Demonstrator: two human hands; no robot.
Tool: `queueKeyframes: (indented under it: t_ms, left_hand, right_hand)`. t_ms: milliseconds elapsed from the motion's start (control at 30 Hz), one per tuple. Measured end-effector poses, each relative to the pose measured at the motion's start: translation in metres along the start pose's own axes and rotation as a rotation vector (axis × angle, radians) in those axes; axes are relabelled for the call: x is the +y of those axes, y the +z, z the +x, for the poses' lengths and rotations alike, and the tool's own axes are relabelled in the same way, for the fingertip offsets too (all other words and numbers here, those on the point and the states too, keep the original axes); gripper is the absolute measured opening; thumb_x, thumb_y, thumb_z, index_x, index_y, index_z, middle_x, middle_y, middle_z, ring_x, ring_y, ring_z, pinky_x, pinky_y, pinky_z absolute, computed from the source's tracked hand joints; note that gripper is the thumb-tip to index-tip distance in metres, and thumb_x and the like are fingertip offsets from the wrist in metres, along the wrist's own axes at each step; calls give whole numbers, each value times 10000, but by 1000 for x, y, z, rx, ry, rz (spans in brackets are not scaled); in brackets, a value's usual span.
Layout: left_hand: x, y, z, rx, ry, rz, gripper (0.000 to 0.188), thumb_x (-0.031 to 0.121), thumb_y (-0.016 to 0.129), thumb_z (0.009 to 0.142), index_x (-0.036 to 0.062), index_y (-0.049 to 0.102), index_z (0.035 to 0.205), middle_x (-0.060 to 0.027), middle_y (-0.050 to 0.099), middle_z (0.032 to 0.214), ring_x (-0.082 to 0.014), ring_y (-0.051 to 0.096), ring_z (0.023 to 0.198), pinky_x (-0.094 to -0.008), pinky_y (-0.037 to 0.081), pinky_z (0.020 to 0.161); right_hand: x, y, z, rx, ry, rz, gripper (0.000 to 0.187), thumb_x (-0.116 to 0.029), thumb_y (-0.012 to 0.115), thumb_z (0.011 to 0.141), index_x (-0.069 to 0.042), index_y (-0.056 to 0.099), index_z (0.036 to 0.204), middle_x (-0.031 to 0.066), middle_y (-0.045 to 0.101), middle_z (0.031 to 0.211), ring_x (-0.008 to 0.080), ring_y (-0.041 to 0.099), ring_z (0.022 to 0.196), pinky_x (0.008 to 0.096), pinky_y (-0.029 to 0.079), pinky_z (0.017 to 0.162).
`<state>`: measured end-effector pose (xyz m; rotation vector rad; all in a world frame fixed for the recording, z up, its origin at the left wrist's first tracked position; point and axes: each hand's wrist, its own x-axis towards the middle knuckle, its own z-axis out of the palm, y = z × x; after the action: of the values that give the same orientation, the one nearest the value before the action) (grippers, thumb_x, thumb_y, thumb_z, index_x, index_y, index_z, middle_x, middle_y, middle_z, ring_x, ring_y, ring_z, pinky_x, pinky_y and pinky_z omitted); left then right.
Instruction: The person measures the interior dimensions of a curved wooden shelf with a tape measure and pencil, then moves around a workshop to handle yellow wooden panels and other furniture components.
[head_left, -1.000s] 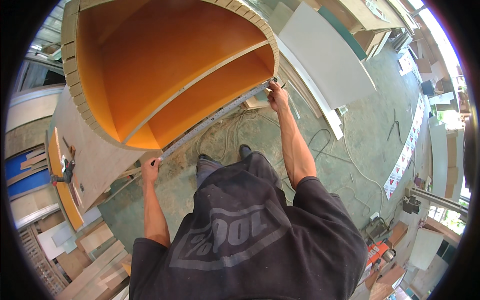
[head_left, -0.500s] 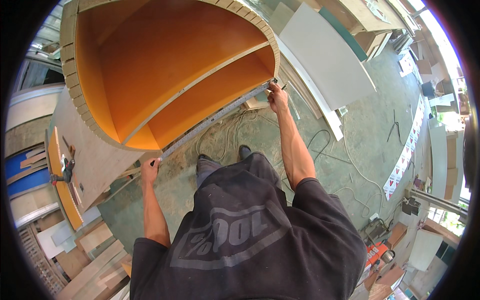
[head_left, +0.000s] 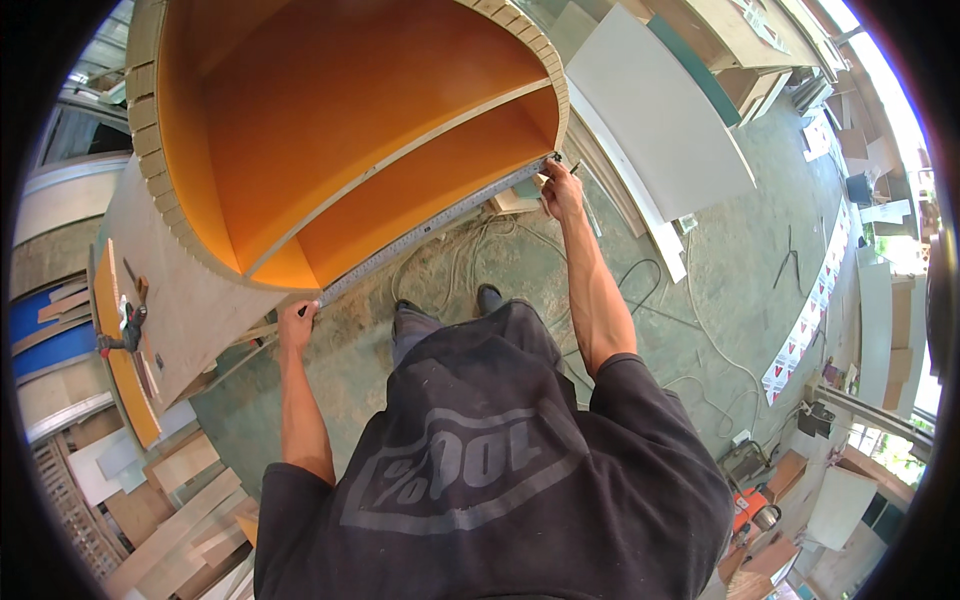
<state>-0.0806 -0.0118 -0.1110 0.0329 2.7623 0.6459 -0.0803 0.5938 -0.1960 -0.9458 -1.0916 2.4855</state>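
A rounded wooden cabinet [head_left: 147, 110] with an orange inside and a divider [head_left: 370, 175] stands before me. A long metal ruler [head_left: 428, 228] lies along its near lower edge. At its left end my left hand [head_left: 296, 326] is closed, with a small dark piece showing by the fingers. My right hand [head_left: 563, 192] is closed around the far right end, beside the cabinet's right corner. A thin dark stick, perhaps a pen, pokes out of the right fingers. What lies inside both grips is partly hidden.
Cables [head_left: 470, 250] snake over the dusty green floor near my shoes [head_left: 489, 299]. Large grey panels [head_left: 655, 110] lean at the right of the cabinet. An orange machine [head_left: 748, 510] sits at lower right. Boards [head_left: 185, 520] are piled at lower left, near a clamp [head_left: 128, 325].
The ruler's right end and my right hand have shifted slightly right, and its left end slightly up. The ruler now sits closer along the cabinet's edge. Both grips stay closed.
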Motion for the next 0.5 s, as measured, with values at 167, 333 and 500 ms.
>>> queueKeyframes:
  t_ms: [167, 333, 500]
  left_hand:
    - [-10, 7, 8, -26, 19, 6, 355, 341, 681, 903, -2, 699, 991, -204, 691, 906, -344, 658, 819, -414, 492, 750]
    - [-30, 16, 13, -23, 40, -10, 383, 433, 622, 927, 69, 720, 989, -165, 702, 896, -373, 653, 843, -436, 494, 756]
    - [-26, 14, 10, -7, -45, 46, 330, 429, 655, 902, 134, 757, 1011, -159, 711, 869, -358, 668, 850, -469, 500, 759]
  right_hand:
    - [6, -12, 20, 51, 25, -39, 164, -212, 675, 911, -49, 691, 907, 80, 685, 777, 85, 371, 417, 249, 300, 392]
    - [3, -20, 29, -44, 88, -8, 156, -207, 613, 953, -68, 665, 998, 25, 657, 805, 59, 397, 472, 215, 282, 414]
    - [-7, -15, 21, -88, 138, -44, 95, -150, 593, 977, -70, 616, 1023, 50, 658, 933, 49, 337, 484, 182, 278, 426]
